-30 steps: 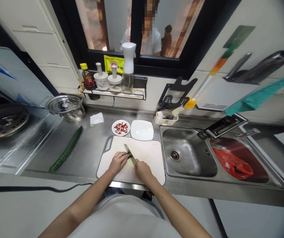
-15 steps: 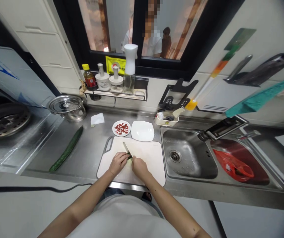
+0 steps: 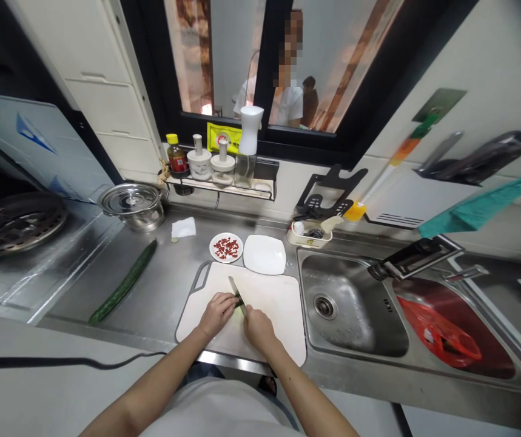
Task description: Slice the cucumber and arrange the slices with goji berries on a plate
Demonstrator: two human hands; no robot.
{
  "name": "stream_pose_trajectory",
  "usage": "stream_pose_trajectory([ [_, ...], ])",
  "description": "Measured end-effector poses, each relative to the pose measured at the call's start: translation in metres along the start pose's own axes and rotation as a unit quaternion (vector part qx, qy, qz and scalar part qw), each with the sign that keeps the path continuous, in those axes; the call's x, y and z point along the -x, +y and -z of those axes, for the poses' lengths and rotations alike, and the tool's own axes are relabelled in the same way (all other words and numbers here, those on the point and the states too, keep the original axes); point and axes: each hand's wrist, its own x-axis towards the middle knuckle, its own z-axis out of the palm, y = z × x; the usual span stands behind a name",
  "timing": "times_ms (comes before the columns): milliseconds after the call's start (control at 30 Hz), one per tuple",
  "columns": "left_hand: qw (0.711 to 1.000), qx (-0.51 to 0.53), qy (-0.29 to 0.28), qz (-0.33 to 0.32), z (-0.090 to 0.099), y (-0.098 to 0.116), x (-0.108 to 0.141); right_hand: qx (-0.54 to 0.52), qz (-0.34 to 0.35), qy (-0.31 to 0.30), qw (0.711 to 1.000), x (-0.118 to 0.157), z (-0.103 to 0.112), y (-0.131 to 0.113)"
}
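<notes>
My right hand [image 3: 259,328] is closed round the handle of a knife [image 3: 236,290], whose blade points up and to the left over the white cutting board [image 3: 278,309]. Beside the blade, my left hand [image 3: 218,312] has its fingers closed on a short dark green cucumber piece [image 3: 239,301], mostly hidden by fingers and blade. Behind the board stand a small plate of chopped red bits [image 3: 226,247] and a white square plate [image 3: 264,254] with nothing on it. A whole cucumber [image 3: 124,284] lies on the counter at the left.
On the right is a double sink [image 3: 355,309] with a red plastic bag [image 3: 440,334]. A lidded steel pot [image 3: 135,206] and white paper [image 3: 183,227] stand at the back left. A shelf [image 3: 228,185] holds bottles and jars. Two people show beyond the window.
The camera view has tilted, so the scene sits lower in the picture. Both hands remain at the cucumber piece; my right hand and the knife have shifted slightly.
</notes>
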Motion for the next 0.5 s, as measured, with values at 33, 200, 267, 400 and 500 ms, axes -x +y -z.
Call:
stream_pose_trajectory([
  [33,1.000,0.000,-0.002,0.001,0.0003,0.0004,-0.0002,-0.002,0.001,0.001,1.000,-0.0013,-0.0003,-0.0004],
  [200,1.000,0.004,-0.007,0.006,0.0011,0.0015,-0.0006,-0.010,0.003,0.011,1.000,-0.0073,-0.0030,-0.0020],
  [267,1.000,0.004,-0.006,0.006,0.0010,0.0014,-0.0006,-0.010,0.005,0.015,1.000,-0.0092,-0.0042,-0.0024],
  [400,1.000,0.006,-0.005,0.004,0.0008,0.0004,-0.0005,-0.013,0.002,0.014,1.000,-0.0086,-0.0072,-0.0016],
  [500,1.000,0.008,-0.004,0.002,0.0010,-0.0001,-0.0006,-0.010,-0.004,0.003,1.000,-0.0043,-0.0092,0.0002],
])
